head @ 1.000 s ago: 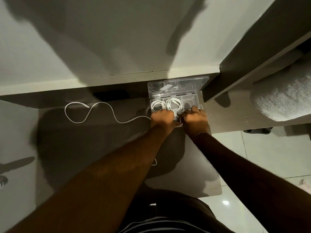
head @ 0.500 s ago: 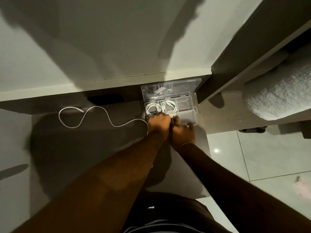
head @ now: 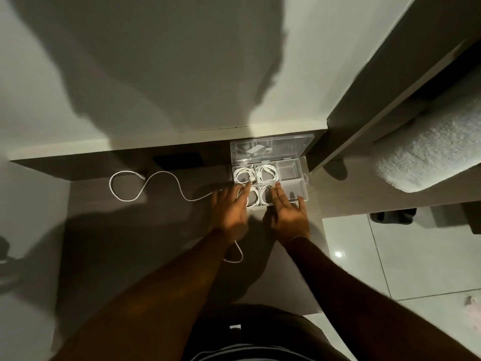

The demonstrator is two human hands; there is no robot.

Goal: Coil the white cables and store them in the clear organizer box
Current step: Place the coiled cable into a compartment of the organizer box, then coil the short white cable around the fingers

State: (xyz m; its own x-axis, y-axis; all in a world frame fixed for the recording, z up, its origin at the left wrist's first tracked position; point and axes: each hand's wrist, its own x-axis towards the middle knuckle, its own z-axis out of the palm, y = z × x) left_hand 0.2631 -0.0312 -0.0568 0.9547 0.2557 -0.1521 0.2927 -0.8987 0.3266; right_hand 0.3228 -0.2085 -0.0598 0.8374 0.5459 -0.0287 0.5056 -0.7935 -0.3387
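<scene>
While lid stands open: organizer box [head: 304, 182] clear | four white coils [head: 266, 173] inside

Bare forearms, no sleeves; a thin band circles the right wrist [head: 296, 238]; dark shorts [head: 250, 332] below

Clear glossy plastic organizer box [head: 304, 162], smooth white cable [head: 161, 175], matt wood-grain desk [head: 130, 230], glossy floor tiles [head: 390, 256].

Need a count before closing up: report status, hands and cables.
Both hands open, left hand and right hand over organizer box. Four coils in. One loose cable on desk. Nothing blocking.
</scene>
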